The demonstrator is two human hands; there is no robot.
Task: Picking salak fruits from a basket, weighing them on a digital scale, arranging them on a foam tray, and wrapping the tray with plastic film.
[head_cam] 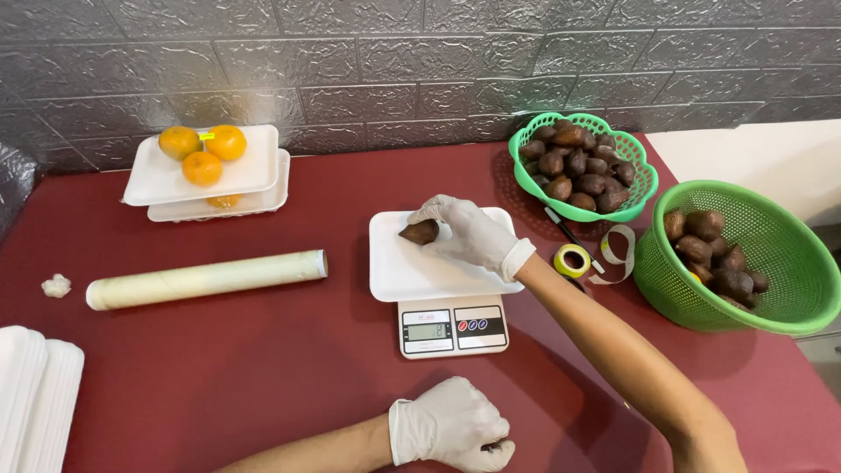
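My right hand (469,235), in a white glove, holds a brown scaly fruit (420,232) over the white foam tray (405,271) that lies on a small digital kitchen scale (452,328). The fruit is at the tray's far edge, touching or just above it. My left hand (451,427), also gloved, rests closed on the red table near the front edge, below the scale, with nothing visible in it.
Two green baskets (644,188) (793,263) of brown scaly fruits stand at the right. A tape roll (572,260), a pen and a measuring tape lie between them and the scale. A cling-film roll (206,278), stacked trays with oranges (206,153) and spare white trays (35,394) sit left.
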